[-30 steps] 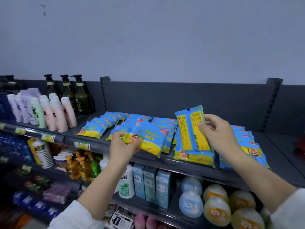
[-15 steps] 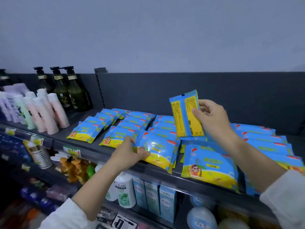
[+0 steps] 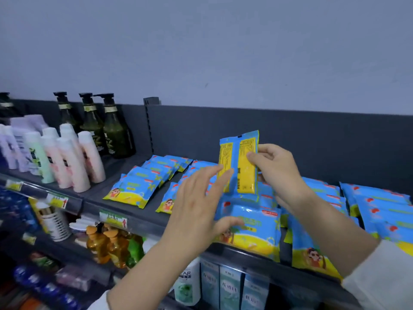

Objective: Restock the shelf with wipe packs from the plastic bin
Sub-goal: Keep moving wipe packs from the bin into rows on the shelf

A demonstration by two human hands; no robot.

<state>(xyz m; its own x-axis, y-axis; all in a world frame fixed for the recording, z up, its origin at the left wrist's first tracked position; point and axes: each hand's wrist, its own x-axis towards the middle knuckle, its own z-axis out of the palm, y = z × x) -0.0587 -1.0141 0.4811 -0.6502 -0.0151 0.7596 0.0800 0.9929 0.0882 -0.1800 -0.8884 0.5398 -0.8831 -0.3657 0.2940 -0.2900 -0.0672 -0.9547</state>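
- Right grip (image 3: 279, 173) grasps one wipe pack (image 3: 240, 177): thumb on its yellow printed back, fingers curled behind the right edge.
- That pack stands upright, raised above the lying packs around the middle of the shelf (image 3: 116, 167), in front of the dark back panel.
- Left grip (image 3: 196, 209) is released, its fingers straight and spread. Two fingertips overlap the held pack's lower left edge; motion blur makes actual contact hard to confirm.
- Left thumb lies over the front pack (image 3: 254, 233), which rests flat at the shelf's front edge and overhangs it slightly.
- More blue-and-yellow packs lie flat in overlapping rows running from front edge to back: a left row (image 3: 131, 191), then rows behind both hands, then a right-end row (image 3: 380, 204).
- Left end of shelf: pastel tubes (image 3: 73, 157) stand near the front edge, with dark green pump bottles (image 3: 114, 130) behind them against the back panel.
- Lower shelf: amber bottles (image 3: 107, 242) and pale blue boxes (image 3: 230, 287).
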